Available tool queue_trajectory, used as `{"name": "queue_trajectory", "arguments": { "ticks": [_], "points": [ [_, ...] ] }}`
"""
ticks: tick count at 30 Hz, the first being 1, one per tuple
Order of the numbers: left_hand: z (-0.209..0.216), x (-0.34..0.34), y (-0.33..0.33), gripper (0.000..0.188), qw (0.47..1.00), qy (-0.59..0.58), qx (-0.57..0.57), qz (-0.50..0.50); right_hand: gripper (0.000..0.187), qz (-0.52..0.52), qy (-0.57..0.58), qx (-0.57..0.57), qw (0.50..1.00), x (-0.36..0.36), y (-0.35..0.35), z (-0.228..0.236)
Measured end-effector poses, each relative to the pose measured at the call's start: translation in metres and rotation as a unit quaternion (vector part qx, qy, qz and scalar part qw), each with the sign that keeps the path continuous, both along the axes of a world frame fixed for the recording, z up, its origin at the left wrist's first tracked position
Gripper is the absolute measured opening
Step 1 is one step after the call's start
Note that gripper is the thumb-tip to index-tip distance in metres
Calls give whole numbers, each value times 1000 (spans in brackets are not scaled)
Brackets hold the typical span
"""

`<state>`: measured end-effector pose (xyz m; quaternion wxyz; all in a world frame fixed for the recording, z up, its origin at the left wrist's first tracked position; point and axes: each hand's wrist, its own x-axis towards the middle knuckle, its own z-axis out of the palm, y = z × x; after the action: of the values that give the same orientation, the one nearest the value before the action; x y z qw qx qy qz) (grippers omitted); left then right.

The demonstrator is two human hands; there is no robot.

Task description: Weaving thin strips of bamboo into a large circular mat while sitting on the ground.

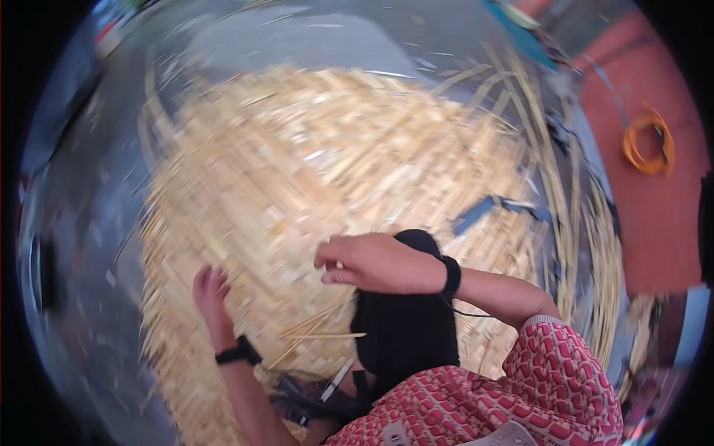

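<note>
A wide mat woven from pale, flat strips, likely bamboo (pixel 260 175), spreads under and in front of me. My left hand (pixel 212 292) is over the mat's left part, its fingers loosely bent and slightly apart, with nothing visible in them. Above my black-clad knee (pixel 407 327) reaches my right hand (pixel 379 262), pointing left. Its thumb and fingers are parted around a small gap, and no object shows between them. A few loose thin strips (pixel 323 336) lie on the mat between my left forearm and the knee. Motion blurs fine detail.
Long loose strips (pixel 554 178) lie along the mat's right side. A blue strip-like piece (pixel 476 214) rests on the mat's right part. Farther right, a coiled orange hose or cable (pixel 648 149) lies on a red surface (pixel 654 238). Grey floor (pixel 297 37) borders the mat's far edge.
</note>
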<state>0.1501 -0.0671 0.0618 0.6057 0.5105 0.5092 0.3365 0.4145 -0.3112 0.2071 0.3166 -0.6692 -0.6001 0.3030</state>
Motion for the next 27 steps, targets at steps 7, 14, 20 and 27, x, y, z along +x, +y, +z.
{"name": "queue_trajectory", "arguments": {
  "ticks": [7,14,20,27],
  "points": [
    [-14,23,-56,32,989,-24,-135,-48,20,-550,-105,-135,818,40,-311,-26],
    [44,66,-91,24,991,-34,-47,-120,16,-605,-264,-313,683,19,-509,-130],
    [115,99,-155,24,917,134,352,-129,14,-751,-67,73,653,5,-476,-97],
    [210,132,-274,49,390,49,877,-276,27,-303,-83,-24,949,-69,-372,20]
  ]
}}
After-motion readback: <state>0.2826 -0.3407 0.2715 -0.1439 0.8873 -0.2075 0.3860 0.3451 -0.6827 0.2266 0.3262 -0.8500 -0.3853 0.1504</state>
